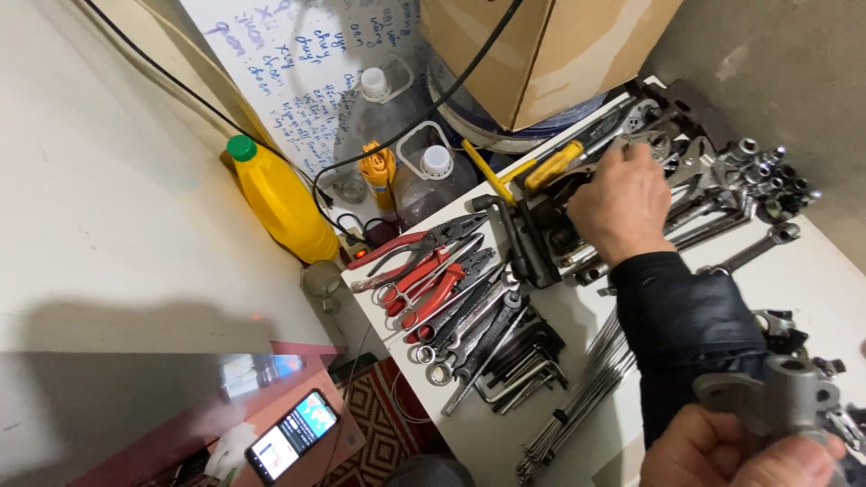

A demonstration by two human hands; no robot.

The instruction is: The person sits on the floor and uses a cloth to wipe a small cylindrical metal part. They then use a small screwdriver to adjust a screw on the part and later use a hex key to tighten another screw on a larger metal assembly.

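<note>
Right hand (756, 451) clamped on grey metal casting (783, 397), bottom of view at 5 o'clock. Left hand (622, 206) up at 1 o'clock, fingers curled among wrench pile (722, 180); grip hidden, can't tell. White worktop (830, 271) crowded: red-handled pliers (419, 271) centre. Yellow bottle (281, 203) at 10 o'clock, cardboard box (550, 45) at 12.

A plain cream-white wall (108, 180) fills the left side, a soft shadow across its lower part. On the right rises a rough grey concrete wall (776, 63). A white counter (812, 271) stands between, above a red patterned woven rug (383, 424).
</note>
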